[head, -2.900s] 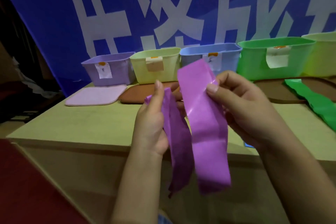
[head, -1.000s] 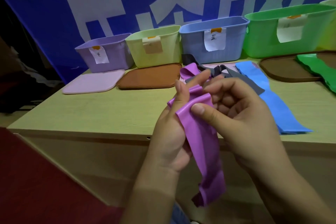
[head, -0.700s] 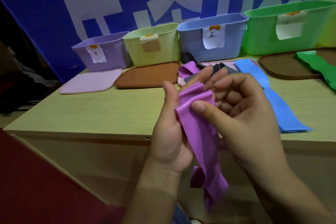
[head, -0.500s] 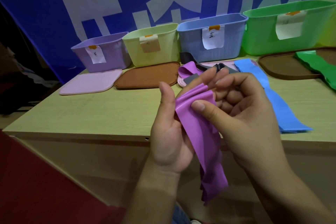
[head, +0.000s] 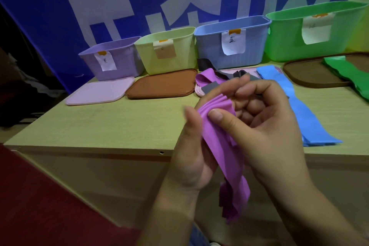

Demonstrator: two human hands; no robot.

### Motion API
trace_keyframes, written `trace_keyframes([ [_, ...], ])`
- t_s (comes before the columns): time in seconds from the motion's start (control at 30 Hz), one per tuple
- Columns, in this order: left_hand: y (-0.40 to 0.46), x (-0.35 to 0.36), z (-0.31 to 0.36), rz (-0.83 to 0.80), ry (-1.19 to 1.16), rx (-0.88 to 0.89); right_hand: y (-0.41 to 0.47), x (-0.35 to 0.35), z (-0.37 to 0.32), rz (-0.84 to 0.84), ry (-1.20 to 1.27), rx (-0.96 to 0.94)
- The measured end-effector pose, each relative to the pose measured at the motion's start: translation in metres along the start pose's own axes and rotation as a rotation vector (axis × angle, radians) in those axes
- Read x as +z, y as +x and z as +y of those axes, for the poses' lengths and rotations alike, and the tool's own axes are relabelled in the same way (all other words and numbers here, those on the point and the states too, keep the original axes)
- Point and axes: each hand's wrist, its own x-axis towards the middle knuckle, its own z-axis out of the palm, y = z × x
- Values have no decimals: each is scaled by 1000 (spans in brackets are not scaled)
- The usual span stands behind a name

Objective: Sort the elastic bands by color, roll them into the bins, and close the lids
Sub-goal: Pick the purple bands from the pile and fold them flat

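Purple band [head: 214, 138] is pinched at its bunched top end by both the left hand [head: 191, 152] and right hand [head: 257, 126], its long axis hanging down below the surface edge, with the purple bin [head: 111, 58] up-left.

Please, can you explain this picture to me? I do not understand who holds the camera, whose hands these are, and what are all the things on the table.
A person wears the camera on the head, looking down at their own hands. The left hand and right hand together pinch a purple band, bunched at its top. On the table stand open bins: purple bin, yellow bin, blue bin, green bin. Lids lie before them. A blue band and green band lie flat.
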Motion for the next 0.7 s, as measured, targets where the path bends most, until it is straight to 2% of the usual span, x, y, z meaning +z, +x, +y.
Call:
trace_keyframes([
  [0.17, 0, -2, 4, 53, 181, 32, 0, -2, 2, 4, -125, -58],
  [0.33, 1, -3, 18, 27, 313, 39, 9, -18, 9, -42, -484, -88],
  [0.4, 3, -3, 26, 13, 384, 45, 11, -24, 14, -109, -577, -97],
  [0.5, 9, -2, 42, -27, 399, -22, 10, -26, 19, -400, -330, 104],
  [0.57, 14, 0, 50, -22, 423, -39, 8, -25, 22, -515, -237, 210],
  [0.7, 26, 6, 56, 58, 435, -30, 1, -15, 34, -386, -228, 184],
])
